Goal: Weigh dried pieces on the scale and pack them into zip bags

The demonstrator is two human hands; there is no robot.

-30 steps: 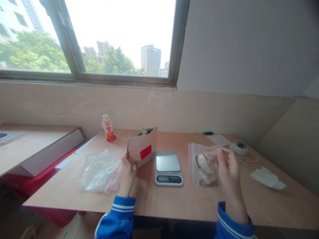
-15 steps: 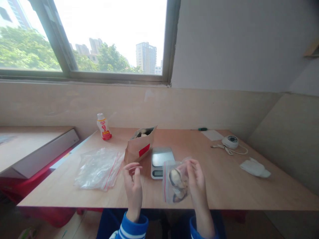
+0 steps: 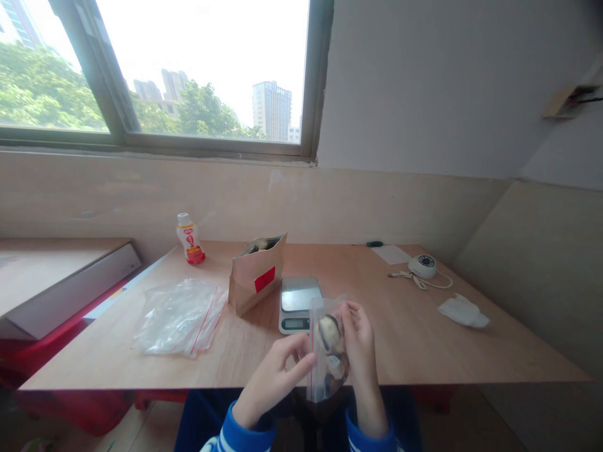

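No words or numbers can be read: the print on the bottle (image 3: 191, 242), the red label (image 3: 264, 280) on the paper bag (image 3: 245, 289) and the scale's (image 3: 300, 294) display (image 3: 295, 324) are too small or blurred.

Scale (image 3: 299, 294) partly hidden behind the clear zip bag (image 3: 330, 358)

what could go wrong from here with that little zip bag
It could slip: the zip bag appears pinched along one side by the right hand, near the table's front edge, so it might drop off.
Its pieces might spill if the red-striped end is open; I can't tell whether it is sealed.
The open paper bag beside the scale might tip if bumped.
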